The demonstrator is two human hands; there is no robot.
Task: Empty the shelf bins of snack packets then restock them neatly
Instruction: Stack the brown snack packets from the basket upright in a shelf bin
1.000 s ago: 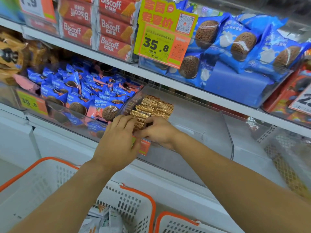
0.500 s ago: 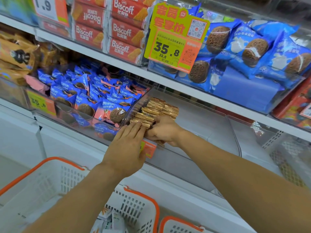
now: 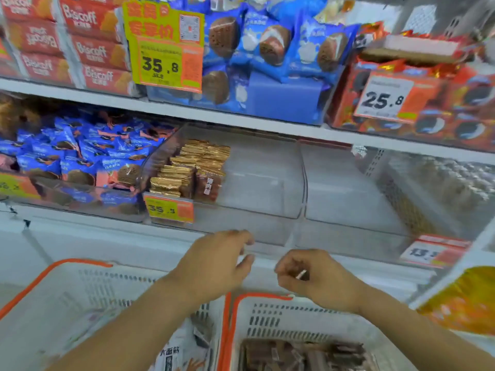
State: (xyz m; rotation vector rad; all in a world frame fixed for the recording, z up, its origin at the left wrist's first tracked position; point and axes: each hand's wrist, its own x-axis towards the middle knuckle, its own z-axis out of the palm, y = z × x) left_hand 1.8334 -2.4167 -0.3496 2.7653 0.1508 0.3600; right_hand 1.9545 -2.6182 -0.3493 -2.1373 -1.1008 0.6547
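Your right hand point(image 3: 316, 277) is loosely curled; whether it grips anything cannot be told. Your left hand point(image 3: 214, 263) hangs relaxed and empty. The brown packets point(image 3: 302, 354) lie in the right basket point(image 3: 267, 317) at 6 o'clock, nearer your right hand. The clear bin point(image 3: 254, 183) stands at 12 o'clock.

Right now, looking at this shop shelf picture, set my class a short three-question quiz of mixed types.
1. True or false: the gold-wrapped brown snack packets fill the whole clear plastic shelf bin.
2. Which price shows on the yellow-and-orange tag on that bin: A 25.8, B 35.5, C 13.5?
3. Fill in: the white baskets with orange rims sit ___ the two hands (left hand, right hand).

Key: 1 false; 2 B; 3 below.
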